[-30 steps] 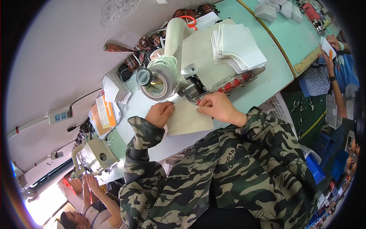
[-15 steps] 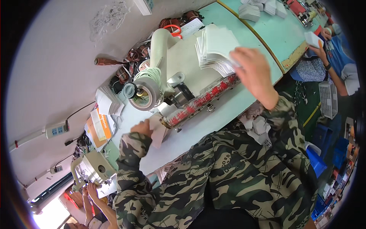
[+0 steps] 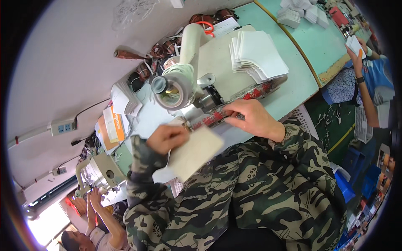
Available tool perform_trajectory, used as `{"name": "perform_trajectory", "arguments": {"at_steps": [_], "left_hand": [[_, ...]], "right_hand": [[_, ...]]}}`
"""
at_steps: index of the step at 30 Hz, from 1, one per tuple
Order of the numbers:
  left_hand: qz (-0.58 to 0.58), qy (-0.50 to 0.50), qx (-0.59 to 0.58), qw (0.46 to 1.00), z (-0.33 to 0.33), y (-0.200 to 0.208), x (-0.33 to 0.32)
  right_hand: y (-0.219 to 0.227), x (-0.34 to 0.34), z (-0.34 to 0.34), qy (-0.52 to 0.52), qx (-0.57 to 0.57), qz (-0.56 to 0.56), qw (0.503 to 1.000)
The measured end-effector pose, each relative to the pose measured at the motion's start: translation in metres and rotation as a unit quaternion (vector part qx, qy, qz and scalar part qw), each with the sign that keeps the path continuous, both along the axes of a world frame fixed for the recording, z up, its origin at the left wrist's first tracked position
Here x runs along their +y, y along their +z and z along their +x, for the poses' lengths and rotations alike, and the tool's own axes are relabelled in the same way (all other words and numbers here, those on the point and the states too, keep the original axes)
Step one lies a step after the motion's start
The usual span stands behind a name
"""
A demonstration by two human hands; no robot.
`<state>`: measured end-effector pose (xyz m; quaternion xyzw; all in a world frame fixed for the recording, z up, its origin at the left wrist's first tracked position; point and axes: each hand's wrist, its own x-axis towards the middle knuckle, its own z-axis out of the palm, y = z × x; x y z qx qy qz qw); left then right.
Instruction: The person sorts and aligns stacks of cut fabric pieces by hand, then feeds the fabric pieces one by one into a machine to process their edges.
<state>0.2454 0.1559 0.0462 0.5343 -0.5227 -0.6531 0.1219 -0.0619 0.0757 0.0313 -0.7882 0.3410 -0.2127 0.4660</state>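
My left hand point(image 3: 168, 139) grips the edge of a flat cream-coloured sheet piece point(image 3: 196, 154), which is tilted and blurred in front of the machine's left end. My right hand point(image 3: 256, 120) has its fingers bent together at the front edge of the sewing machine point(image 3: 211, 97), beside its worn red-painted strip point(image 3: 255, 93); what they hold, if anything, is hidden. A fanned stack of white cut pieces point(image 3: 261, 54) lies on the machine's flat bed, behind my right hand. Pale thread point(image 3: 180, 73) is wound around the machine's round head.
Red-handled scissors point(image 3: 207, 28) lie behind the machine. More white pieces point(image 3: 124, 98) stand by the wall, near an orange-and-white packet point(image 3: 113, 127). To the right, a person holds a white piece point(image 3: 356, 45); at lower left, another person works at a second machine point(image 3: 100, 173).
My right hand has come away from the white stack, down and left to the machine's front edge. The left hand has moved up and right, bringing the cream sheet piece toward me.
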Motion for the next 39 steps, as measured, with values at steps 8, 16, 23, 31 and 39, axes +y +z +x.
{"name": "perform_trajectory", "arguments": {"at_steps": [8, 16, 23, 31, 39], "left_hand": [[-0.120, 0.031, -0.103, 0.987, -0.010, -0.025, -0.040], [-0.153, 0.041, -0.215, 0.964, -0.044, -0.021, -0.048], [0.150, 0.069, 0.129, 0.978, -0.037, -0.018, 0.008], [-0.060, 0.077, -0.137, 0.986, -0.018, -0.030, -0.014], [-0.032, 0.034, -0.245, 0.969, -0.029, -0.049, -0.042]], "right_hand": [[-0.015, -0.018, 0.007, 0.016, 0.042, -0.097, 0.994], [0.013, -0.083, 0.042, 0.127, 0.182, -0.151, 0.963], [-0.006, -0.030, 0.001, -0.036, -0.046, 0.214, 0.975], [-0.046, 0.022, 0.024, -0.050, 0.007, 0.293, 0.955], [-0.014, -0.007, -0.029, -0.037, 0.003, 0.181, 0.983]]}}
